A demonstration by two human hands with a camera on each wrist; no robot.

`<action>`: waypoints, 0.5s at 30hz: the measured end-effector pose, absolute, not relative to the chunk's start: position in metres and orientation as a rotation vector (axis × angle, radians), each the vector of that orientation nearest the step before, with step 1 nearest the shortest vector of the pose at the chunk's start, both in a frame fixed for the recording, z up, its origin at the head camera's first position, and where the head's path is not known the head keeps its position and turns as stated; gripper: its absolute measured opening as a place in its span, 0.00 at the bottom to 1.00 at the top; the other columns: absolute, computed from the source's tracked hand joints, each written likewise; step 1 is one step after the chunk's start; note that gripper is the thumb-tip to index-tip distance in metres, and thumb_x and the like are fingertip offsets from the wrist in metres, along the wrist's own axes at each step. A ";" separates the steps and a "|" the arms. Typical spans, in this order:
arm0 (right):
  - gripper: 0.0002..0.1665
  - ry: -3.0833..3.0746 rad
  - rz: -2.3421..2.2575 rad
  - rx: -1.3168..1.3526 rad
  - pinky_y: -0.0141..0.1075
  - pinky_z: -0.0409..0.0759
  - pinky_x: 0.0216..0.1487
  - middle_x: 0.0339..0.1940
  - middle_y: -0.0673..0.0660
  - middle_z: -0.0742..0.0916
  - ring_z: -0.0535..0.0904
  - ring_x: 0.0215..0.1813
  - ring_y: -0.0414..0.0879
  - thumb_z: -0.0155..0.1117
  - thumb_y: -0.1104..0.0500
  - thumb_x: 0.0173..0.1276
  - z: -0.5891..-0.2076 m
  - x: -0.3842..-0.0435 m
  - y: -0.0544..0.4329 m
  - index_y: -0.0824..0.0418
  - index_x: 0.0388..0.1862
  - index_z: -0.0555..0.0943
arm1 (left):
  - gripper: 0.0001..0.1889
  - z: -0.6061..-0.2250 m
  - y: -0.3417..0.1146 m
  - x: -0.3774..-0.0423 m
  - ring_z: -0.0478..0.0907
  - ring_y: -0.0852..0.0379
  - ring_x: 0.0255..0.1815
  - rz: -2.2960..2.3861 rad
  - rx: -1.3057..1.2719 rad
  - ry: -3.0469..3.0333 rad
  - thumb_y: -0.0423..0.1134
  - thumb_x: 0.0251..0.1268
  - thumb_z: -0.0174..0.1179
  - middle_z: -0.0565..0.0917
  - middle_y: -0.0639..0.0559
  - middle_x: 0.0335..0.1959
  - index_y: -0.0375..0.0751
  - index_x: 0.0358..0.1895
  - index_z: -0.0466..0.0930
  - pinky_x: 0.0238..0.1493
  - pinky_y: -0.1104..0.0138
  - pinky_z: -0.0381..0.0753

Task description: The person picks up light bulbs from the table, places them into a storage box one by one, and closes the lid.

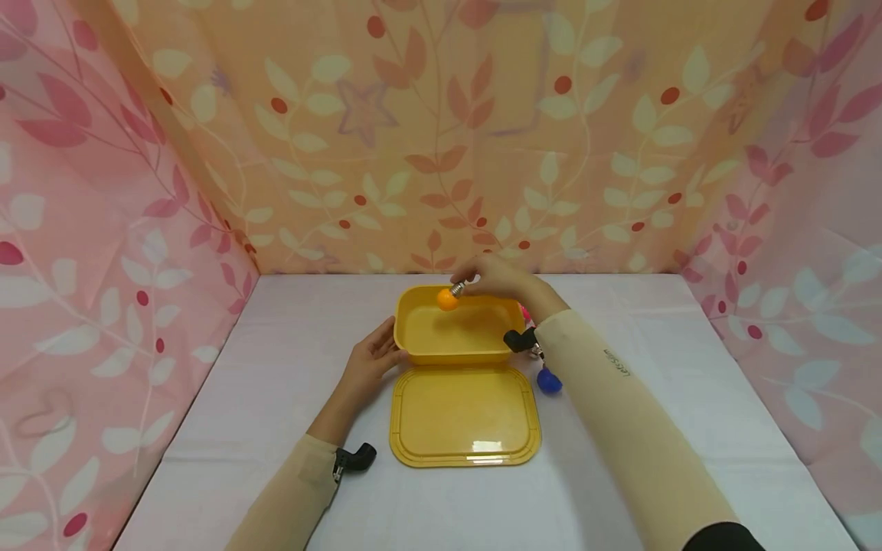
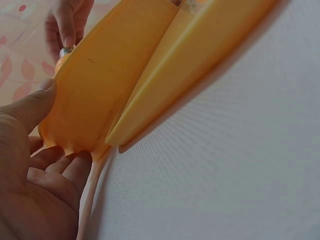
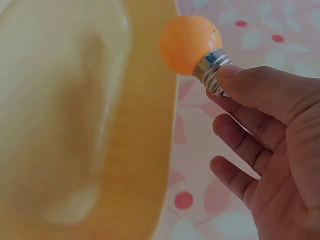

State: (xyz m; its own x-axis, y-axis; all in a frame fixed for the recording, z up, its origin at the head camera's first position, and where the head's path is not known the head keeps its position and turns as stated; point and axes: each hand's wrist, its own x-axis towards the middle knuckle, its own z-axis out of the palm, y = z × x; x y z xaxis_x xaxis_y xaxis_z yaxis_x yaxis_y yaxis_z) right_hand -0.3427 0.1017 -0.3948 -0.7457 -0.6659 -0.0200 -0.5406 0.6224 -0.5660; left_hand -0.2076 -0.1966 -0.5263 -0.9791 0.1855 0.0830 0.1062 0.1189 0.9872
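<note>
My right hand (image 1: 492,277) pinches an orange light bulb (image 3: 190,45) by its silver screw base, between thumb and forefinger. In the head view the bulb overlaps the far part of an open yellow plastic box (image 1: 451,358), its round end pointing down to the left. The other fingers of that hand are loosely bent, as the right wrist view shows. My left hand (image 1: 368,363) holds the box at its left side. In the left wrist view its thumb lies at the rim, with the fingers bent against the wall.
In front of the box, a matching yellow lid (image 1: 465,417) lies flat on the white tablecloth (image 1: 606,482). A blue bulb (image 1: 549,380) lies right of the box, with a pink thing (image 1: 526,314) partly hidden by the right forearm. Patterned curtains surround the table.
</note>
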 end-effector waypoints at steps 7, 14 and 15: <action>0.15 2.541 -0.801 -1.063 0.41 0.80 0.57 0.47 0.49 0.89 0.79 0.49 0.49 0.70 0.61 0.70 -0.404 -0.344 0.077 0.56 0.54 0.89 | 0.42 -0.524 -0.197 -0.204 0.65 0.54 0.78 2.013 0.297 2.291 0.48 0.67 0.69 0.65 0.53 0.80 0.57 0.81 0.59 0.68 0.72 0.72; 0.16 2.544 -0.717 -1.068 0.41 0.80 0.59 0.50 0.50 0.89 0.78 0.51 0.49 0.71 0.61 0.69 -0.411 -0.345 0.056 0.56 0.55 0.89 | 0.41 -0.526 -0.196 -0.205 0.67 0.55 0.77 2.024 0.302 2.282 0.48 0.67 0.69 0.66 0.54 0.79 0.56 0.81 0.59 0.67 0.73 0.73; 0.16 2.540 -0.715 -1.068 0.41 0.80 0.60 0.50 0.50 0.89 0.78 0.51 0.49 0.72 0.60 0.68 -0.412 -0.345 0.054 0.56 0.55 0.89 | 0.41 -0.526 -0.195 -0.206 0.67 0.54 0.77 2.028 0.307 2.279 0.47 0.67 0.69 0.66 0.53 0.79 0.56 0.81 0.60 0.67 0.73 0.73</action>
